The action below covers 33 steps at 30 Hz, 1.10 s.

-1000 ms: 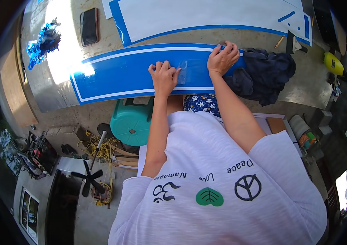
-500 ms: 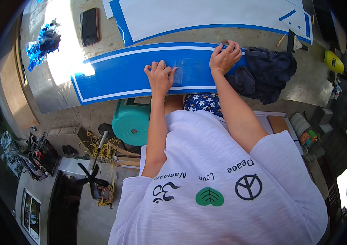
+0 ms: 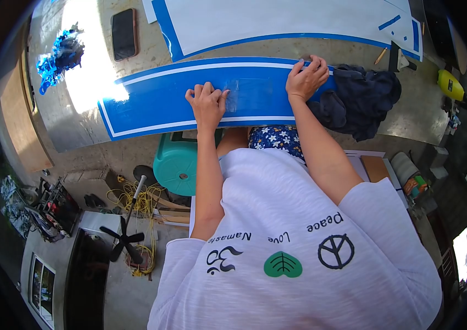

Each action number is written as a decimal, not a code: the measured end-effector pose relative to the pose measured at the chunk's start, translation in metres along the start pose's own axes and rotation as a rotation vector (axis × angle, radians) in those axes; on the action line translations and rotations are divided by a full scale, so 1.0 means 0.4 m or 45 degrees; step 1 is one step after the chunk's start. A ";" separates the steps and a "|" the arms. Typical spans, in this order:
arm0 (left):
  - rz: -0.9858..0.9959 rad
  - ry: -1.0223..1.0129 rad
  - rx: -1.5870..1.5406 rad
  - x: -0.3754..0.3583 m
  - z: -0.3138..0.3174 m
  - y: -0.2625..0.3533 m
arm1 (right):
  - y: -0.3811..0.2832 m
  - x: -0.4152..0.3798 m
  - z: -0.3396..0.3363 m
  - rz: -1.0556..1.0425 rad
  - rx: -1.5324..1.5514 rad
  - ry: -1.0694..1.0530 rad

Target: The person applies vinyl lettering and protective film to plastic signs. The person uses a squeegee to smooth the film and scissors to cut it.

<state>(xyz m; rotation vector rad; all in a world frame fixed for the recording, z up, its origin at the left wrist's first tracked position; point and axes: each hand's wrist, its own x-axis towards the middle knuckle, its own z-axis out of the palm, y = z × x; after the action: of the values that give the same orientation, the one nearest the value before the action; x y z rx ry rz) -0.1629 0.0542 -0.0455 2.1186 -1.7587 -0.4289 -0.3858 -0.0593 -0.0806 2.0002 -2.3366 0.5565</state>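
A long blue panel (image 3: 156, 99) with a white border line lies across the near edge of the table. My left hand (image 3: 208, 104) is over its middle, fingers curled and thumb pressed in at the edge of a wrinkled clear film (image 3: 234, 94). That film lies on the blue surface between my two hands. On the right part of the panel, my right hand (image 3: 306, 80) is closed at the far edge, with its fingers bent over the border. A dark crumpled cloth (image 3: 366, 99) covers the panel's right end, just beside my right hand.
Beyond the panel are a phone (image 3: 124, 34), shredded blue scraps (image 3: 60, 59), a larger white sheet with blue edging (image 3: 288, 19), a pencil (image 3: 380, 55) and a yellow object (image 3: 450, 84). Below the table edge stand a green stool (image 3: 175, 168) and a black fan (image 3: 123, 240).
My left hand has moved a little left along the panel, and the film's wrinkled edge has shifted left with it. My right hand keeps nearly the same place at the far edge.
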 end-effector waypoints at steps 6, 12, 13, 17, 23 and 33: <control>-0.007 0.014 0.002 -0.002 -0.011 -0.017 | 0.002 0.000 0.003 -0.011 -0.006 0.008; -0.012 -0.003 0.001 -0.003 -0.019 -0.032 | 0.002 -0.001 0.003 -0.003 -0.002 0.001; -0.010 -0.005 0.001 -0.003 -0.020 -0.034 | 0.002 -0.001 0.004 -0.003 0.000 0.004; -0.011 -0.008 0.008 -0.003 -0.025 -0.040 | 0.004 -0.002 0.006 0.006 -0.011 0.006; -0.016 -0.017 0.028 -0.002 -0.037 -0.048 | 0.002 -0.001 0.005 0.016 -0.009 0.004; -0.050 -0.018 0.053 -0.008 -0.048 -0.073 | 0.002 -0.001 0.003 0.017 -0.009 -0.004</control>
<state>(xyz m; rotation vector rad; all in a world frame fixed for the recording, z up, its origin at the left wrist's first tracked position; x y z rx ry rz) -0.1291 0.0637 -0.0415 2.1874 -1.7510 -0.4224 -0.3861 -0.0591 -0.0819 1.9853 -2.3525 0.5454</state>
